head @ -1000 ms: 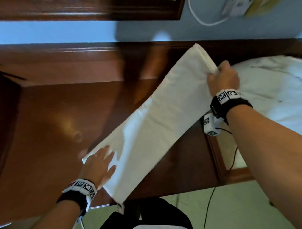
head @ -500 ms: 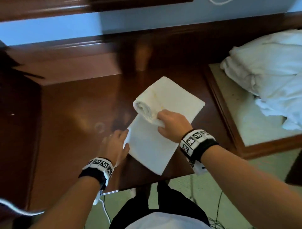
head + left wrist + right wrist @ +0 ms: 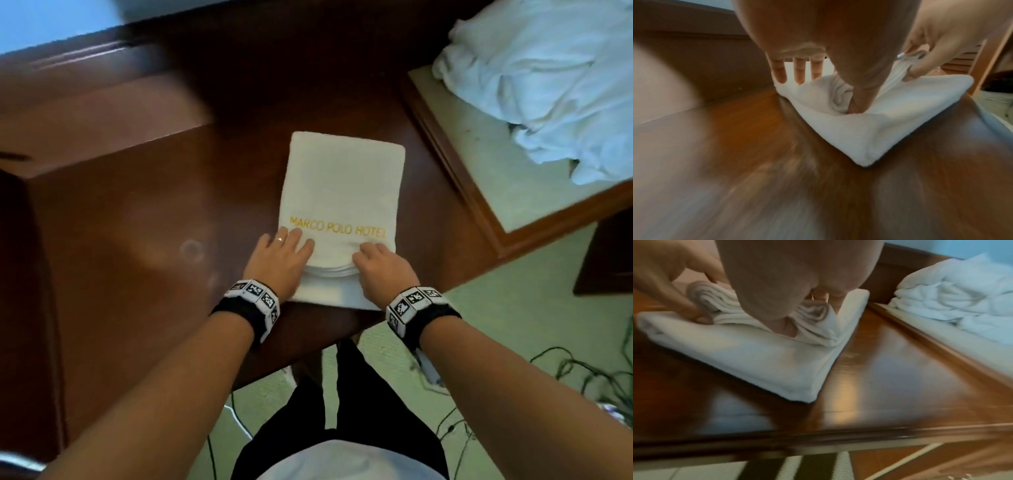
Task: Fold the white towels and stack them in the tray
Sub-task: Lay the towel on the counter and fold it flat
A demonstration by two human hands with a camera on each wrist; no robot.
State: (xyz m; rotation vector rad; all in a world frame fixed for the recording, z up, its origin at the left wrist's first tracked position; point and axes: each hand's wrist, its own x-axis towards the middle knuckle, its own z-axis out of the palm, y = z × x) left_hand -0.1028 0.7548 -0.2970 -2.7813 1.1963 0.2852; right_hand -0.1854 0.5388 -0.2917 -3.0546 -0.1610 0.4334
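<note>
Two hands: both sat on near end of folded towel.
Left hand: fingers straight on top, thumb tucked under the layers.
Right hand: fingers curled, pinched bunched terry edges.
Towel: white, thick rectangle, gold stitched lettering, flat on glossy brown wooden table.
Tray: far right, wood rim, pale base, held crumpled white towels.

Glossy dark wooden desk with raised back ledge, pale blue wall behind, light green carpet below, black cables trailing across it
</note>
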